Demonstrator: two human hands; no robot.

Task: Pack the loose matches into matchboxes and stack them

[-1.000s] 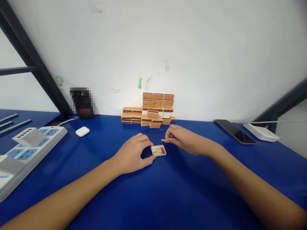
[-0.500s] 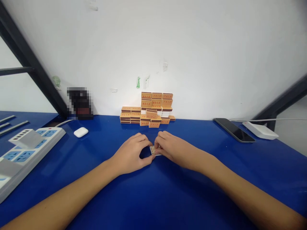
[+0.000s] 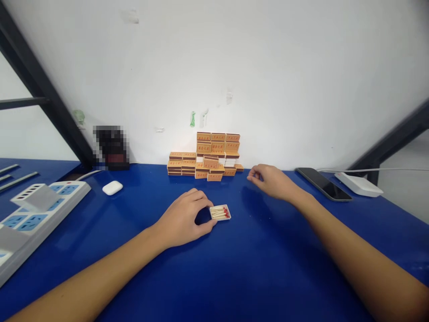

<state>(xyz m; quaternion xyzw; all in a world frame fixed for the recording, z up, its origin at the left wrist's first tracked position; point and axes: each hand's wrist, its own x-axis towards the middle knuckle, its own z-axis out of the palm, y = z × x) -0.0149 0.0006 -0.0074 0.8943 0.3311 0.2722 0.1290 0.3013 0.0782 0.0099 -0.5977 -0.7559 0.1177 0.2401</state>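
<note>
My left hand (image 3: 187, 217) grips the left end of a small white matchbox tray (image 3: 229, 216), thumb on the near side and fingers on the far side. Inside the tray lie several matches (image 3: 219, 212), their red heads toward the right. Off to the right and farther back, my right hand (image 3: 268, 180) hovers over the blue table, apart from the tray. Its fingers are curled, with thumb and fingertips close together; whether anything small is between them cannot be seen. Behind the tray stands a stepped stack of orange matchboxes (image 3: 204, 148), against the wall.
A white power strip (image 3: 72, 199) with plugged-in chargers lies at the left on the blue table (image 3: 214, 277). Near it is a white earbud case (image 3: 112, 188). At the right lie a dark phone (image 3: 323, 184) and a white box-shaped device (image 3: 358, 185) with a cable.
My right hand has left the tray and moved right and farther back, uncovering the red match heads. My left hand keeps its grip on the tray. The view has shifted slightly.
</note>
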